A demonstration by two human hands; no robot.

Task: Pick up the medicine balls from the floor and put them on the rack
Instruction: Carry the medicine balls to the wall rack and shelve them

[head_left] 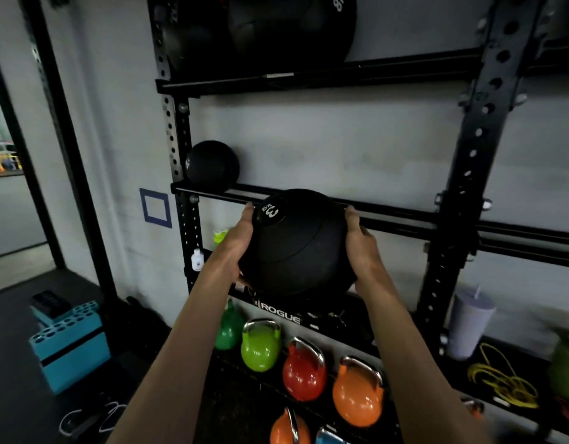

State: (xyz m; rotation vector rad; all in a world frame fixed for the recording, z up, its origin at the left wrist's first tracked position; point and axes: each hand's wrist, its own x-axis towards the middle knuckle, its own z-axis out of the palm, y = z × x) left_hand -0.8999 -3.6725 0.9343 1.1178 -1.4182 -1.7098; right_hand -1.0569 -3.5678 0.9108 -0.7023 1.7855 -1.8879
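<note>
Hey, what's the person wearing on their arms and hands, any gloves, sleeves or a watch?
Nothing shows: the left hand and right hand are ungloved, both forearms are bare to the picture's bottom edge, and no watch, bracelet or ring is visible.

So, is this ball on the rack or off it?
Off it. The left hand and right hand hold the medicine ball in front of the shelf rails, not resting on them.
</note>
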